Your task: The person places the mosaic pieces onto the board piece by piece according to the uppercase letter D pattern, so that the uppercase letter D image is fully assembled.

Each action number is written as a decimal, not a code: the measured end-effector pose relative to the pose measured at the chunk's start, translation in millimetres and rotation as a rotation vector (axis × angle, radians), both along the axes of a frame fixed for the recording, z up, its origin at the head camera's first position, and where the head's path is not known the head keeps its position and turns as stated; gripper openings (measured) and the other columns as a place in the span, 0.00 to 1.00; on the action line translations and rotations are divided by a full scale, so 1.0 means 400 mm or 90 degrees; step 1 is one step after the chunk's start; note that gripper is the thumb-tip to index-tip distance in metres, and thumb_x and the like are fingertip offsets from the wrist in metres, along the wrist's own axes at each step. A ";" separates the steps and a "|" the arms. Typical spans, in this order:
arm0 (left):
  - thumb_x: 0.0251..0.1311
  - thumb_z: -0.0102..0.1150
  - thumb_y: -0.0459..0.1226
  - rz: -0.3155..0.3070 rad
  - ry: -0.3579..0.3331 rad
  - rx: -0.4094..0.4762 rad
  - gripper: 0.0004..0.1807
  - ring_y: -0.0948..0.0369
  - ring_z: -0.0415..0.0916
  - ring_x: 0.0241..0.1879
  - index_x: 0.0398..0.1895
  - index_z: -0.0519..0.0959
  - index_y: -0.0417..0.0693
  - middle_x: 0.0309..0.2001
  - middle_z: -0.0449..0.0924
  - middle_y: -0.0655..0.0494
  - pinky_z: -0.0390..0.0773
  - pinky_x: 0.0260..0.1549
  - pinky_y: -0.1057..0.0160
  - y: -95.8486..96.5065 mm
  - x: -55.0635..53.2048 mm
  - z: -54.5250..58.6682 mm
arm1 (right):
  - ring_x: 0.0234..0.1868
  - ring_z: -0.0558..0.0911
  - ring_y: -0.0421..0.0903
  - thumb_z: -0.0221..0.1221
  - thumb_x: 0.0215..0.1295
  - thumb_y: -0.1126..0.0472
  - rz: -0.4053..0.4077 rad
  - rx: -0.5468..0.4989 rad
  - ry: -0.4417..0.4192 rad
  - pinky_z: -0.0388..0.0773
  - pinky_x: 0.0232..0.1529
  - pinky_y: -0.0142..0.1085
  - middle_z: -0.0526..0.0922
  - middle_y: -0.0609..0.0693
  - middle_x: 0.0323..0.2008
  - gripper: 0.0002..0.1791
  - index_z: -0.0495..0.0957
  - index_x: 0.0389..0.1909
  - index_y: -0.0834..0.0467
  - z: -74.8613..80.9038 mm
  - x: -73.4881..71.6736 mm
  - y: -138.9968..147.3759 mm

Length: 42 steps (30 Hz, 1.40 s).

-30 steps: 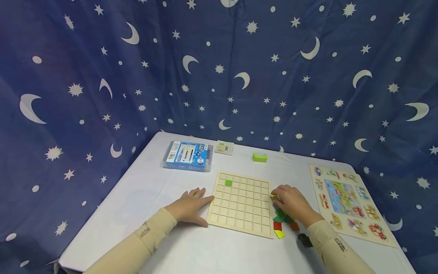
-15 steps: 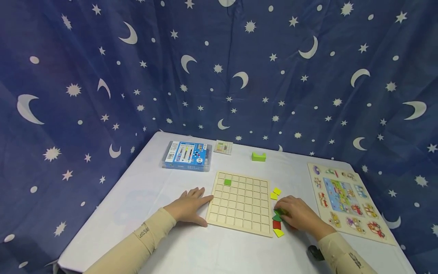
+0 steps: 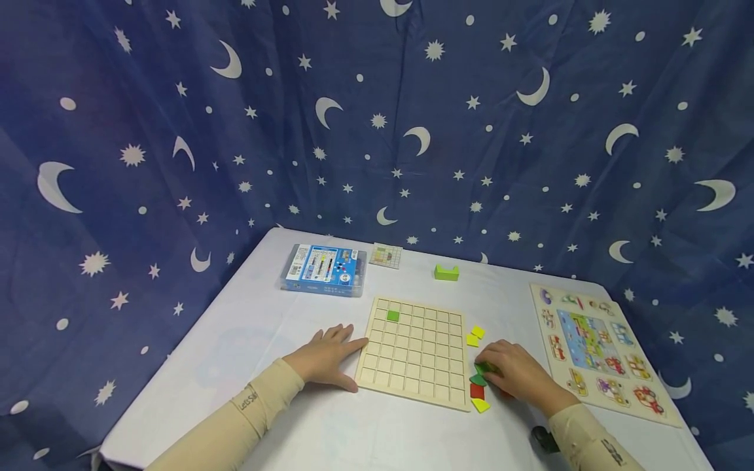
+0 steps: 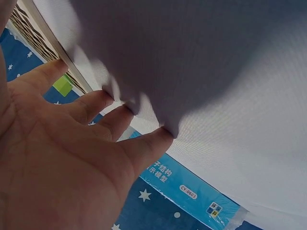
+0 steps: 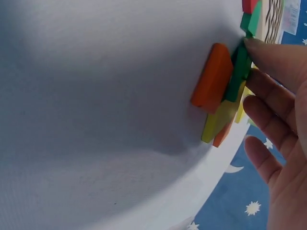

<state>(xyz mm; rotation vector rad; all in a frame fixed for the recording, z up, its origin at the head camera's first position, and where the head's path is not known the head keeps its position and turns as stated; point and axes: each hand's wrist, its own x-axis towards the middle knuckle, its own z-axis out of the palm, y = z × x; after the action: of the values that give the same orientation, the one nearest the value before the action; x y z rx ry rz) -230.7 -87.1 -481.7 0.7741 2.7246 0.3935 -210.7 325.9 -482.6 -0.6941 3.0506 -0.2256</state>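
My left hand lies with fingers spread on the table, its index fingertip at the left edge of the wooden grid board. One green square tile sits in a cell in the board's second row. To the right of the board, my right hand is over a small heap of coloured wooden pieces. In the right wrist view, thumb and index finger pinch a green piece. Against it lie an orange piece and a yellow piece. A red piece and a yellow piece are nearer the front.
Two yellow pieces lie by the board's right edge. Behind are a blue-labelled plastic case, a patterned card and a lime-green block. A picture puzzle board lies at right; a black object is near the right sleeve.
My right hand has moved from the yellow pieces toward the front, onto the green pieces, leaving two yellow pieces uncovered beside the board. My left hand has stayed in place.
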 end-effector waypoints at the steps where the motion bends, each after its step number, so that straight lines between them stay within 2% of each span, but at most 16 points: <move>1: 0.44 0.70 0.65 0.000 0.001 -0.001 0.54 0.41 0.46 0.76 0.76 0.62 0.59 0.77 0.52 0.41 0.49 0.69 0.34 0.000 0.000 0.000 | 0.50 0.79 0.44 0.71 0.56 0.57 -0.001 0.003 0.005 0.74 0.55 0.48 0.83 0.38 0.42 0.12 0.85 0.42 0.47 -0.002 0.000 0.001; 10: 0.43 0.70 0.65 0.003 0.003 -0.004 0.55 0.41 0.46 0.76 0.75 0.63 0.59 0.77 0.52 0.41 0.49 0.69 0.34 0.002 -0.002 -0.006 | 0.48 0.79 0.43 0.72 0.55 0.56 -0.005 0.010 0.032 0.76 0.53 0.47 0.83 0.37 0.40 0.12 0.85 0.40 0.47 -0.012 -0.006 0.007; 18: 0.43 0.71 0.65 0.001 -0.002 0.000 0.55 0.41 0.47 0.76 0.75 0.62 0.59 0.77 0.52 0.41 0.50 0.69 0.34 0.002 0.001 -0.002 | 0.48 0.78 0.43 0.71 0.58 0.54 -0.028 0.017 0.027 0.75 0.55 0.47 0.83 0.40 0.42 0.11 0.84 0.41 0.46 -0.004 -0.012 -0.001; 25: 0.43 0.71 0.65 0.002 0.001 0.005 0.54 0.40 0.46 0.76 0.75 0.63 0.59 0.77 0.52 0.40 0.50 0.69 0.34 0.002 0.001 -0.002 | 0.45 0.77 0.42 0.71 0.57 0.54 -0.007 -0.002 0.083 0.77 0.51 0.45 0.83 0.41 0.41 0.12 0.85 0.42 0.48 0.012 -0.025 -0.027; 29: 0.43 0.71 0.65 0.005 -0.003 0.010 0.54 0.40 0.46 0.76 0.75 0.63 0.59 0.77 0.52 0.40 0.50 0.69 0.34 -0.001 0.002 -0.003 | 0.45 0.78 0.42 0.71 0.58 0.55 0.026 -0.007 0.113 0.77 0.50 0.45 0.83 0.41 0.41 0.12 0.85 0.43 0.50 0.013 -0.048 -0.058; 37: 0.43 0.70 0.65 -0.001 0.004 0.007 0.54 0.40 0.47 0.76 0.75 0.63 0.58 0.77 0.52 0.40 0.51 0.69 0.33 -0.005 0.003 -0.003 | 0.44 0.78 0.43 0.70 0.59 0.54 0.034 -0.015 0.140 0.77 0.49 0.44 0.83 0.43 0.41 0.11 0.85 0.42 0.50 0.005 -0.116 -0.138; 42: 0.43 0.71 0.64 -0.008 0.011 0.009 0.54 0.40 0.48 0.75 0.75 0.63 0.58 0.76 0.53 0.39 0.52 0.68 0.33 0.000 0.005 0.000 | 0.43 0.79 0.45 0.70 0.59 0.56 0.058 -0.034 0.152 0.78 0.45 0.44 0.84 0.45 0.41 0.11 0.85 0.42 0.52 0.008 -0.153 -0.195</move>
<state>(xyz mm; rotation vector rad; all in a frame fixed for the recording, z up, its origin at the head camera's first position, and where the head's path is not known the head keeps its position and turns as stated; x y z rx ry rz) -228.7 -87.0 -481.7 0.8011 2.7353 0.4045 -271.9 247.9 -479.6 -0.9248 3.2362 -0.2406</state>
